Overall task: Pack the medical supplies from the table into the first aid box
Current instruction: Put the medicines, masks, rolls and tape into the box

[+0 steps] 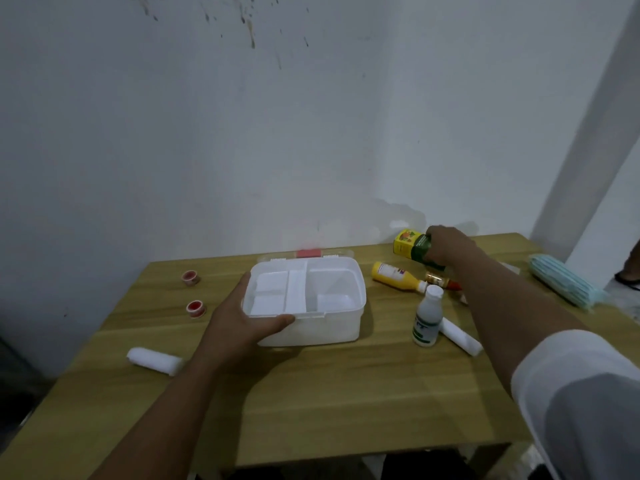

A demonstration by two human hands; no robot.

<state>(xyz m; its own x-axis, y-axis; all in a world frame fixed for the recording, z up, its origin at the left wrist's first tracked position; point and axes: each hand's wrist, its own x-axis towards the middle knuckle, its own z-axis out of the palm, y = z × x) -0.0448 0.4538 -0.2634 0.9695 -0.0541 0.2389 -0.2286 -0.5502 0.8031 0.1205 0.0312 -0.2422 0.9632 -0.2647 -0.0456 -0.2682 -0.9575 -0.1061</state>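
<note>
- Worktop (311, 410): I see a light wood-grain surface, pushed into a room corner with its far edge against the wall.
- Wall (242, 133): pale, whitish; I note dark specks and a brownish streak near the top, and a patch of peeled paint low down towards the right.
- Right of the worktop: floor (620, 292), pale; detail too blurred for me to log.

The first aid box (304, 299) sits between both grips; bandage roll (154, 361) left of the left grip (239, 323), bottles (427, 322) near the right grip (446, 247).
</note>
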